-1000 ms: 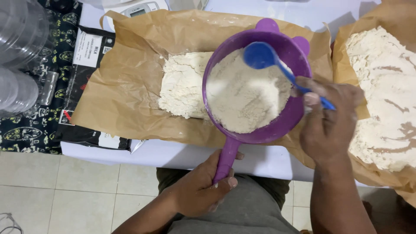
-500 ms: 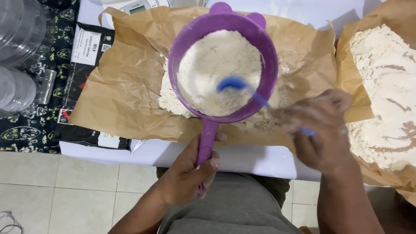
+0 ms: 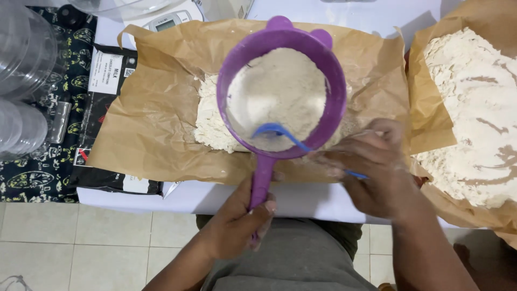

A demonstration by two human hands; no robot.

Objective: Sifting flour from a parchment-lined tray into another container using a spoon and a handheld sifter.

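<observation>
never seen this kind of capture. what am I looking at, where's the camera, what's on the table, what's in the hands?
There is no machine: a person works with two bare hands, and the single camera sits on their head, looking down, so the arms come in from the bottom edge.

The left hand grips the handle of a purple sieve, held over a sheet of brown paper. The sieve is full of pale flour. The right hand holds a blue spoon with its bowl in that flour.

A sifted flour pile lies on the paper below the sieve. A second brown sheet at the right carries a larger flour heap. At the left are clear plastic containers and a dark packet; a white scale sits at the top.
</observation>
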